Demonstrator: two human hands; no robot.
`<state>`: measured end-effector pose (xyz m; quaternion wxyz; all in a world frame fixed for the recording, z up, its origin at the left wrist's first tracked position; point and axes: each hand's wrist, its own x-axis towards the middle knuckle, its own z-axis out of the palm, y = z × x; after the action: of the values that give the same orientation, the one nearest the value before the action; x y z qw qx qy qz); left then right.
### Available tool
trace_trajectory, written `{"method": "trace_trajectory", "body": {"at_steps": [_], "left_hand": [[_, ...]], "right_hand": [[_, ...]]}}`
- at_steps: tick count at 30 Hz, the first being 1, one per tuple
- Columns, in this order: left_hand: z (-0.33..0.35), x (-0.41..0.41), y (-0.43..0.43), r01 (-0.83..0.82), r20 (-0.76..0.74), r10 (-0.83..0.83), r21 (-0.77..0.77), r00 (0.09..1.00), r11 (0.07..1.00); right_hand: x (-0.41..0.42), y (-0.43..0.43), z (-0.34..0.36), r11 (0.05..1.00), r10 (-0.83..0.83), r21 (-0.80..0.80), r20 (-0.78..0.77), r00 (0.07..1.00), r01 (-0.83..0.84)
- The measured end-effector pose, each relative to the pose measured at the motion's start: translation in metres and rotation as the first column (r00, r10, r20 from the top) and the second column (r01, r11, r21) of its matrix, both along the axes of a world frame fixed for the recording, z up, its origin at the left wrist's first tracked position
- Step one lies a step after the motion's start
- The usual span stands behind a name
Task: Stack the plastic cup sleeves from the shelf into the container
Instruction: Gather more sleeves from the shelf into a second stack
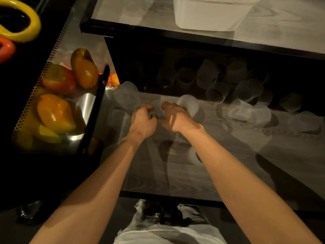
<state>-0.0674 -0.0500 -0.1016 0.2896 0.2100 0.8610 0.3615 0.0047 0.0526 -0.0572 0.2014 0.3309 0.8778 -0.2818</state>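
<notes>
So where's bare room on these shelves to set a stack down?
Lower shelf: bare front strip along its black front edge. Upper shelf: bare left of the white container. Crowded: loose cups across the lower shelf's back and right.

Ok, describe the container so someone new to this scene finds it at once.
Look to the upper wooden shelf with the black front edge, at the frame's top. The container sits on it. It alone is opaque white and boxy; the cups below are clear.
</notes>
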Motion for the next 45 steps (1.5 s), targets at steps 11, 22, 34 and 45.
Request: {"method": "trace_trajectory", "body": {"at_steps": [11,22,34,45], "left_hand": [[0.015,-0.018,-0.020,-0.206,-0.468,0.217,0.075,0.857,0.976],[-0.014,-0.078,-0.022,-0.056,-0.395,0.013,-0.096,0.918,0.994],[-0.022,-0.073,-0.019,-0.187,-0.233,0.185,0.014,0.955,0.982],[-0.035,-0.068,-0.020,-0.082,-0.035,0.081,-0.033,0.996,0.996]], "right_hand": [[-0.014,-0.009,-0.005,0.983,-0.013,0.184,-0.070,0.997,0.026],[-0.022,-0.012,-0.025,0.991,0.118,0.057,0.078,0.990,-0.122],[-0.025,-0.022,-0.036,0.974,-0.123,0.187,-0.044,0.991,0.129],[-0.048,-0.008,0.008,0.988,-0.066,0.104,-0.373,0.925,0.113]]}}
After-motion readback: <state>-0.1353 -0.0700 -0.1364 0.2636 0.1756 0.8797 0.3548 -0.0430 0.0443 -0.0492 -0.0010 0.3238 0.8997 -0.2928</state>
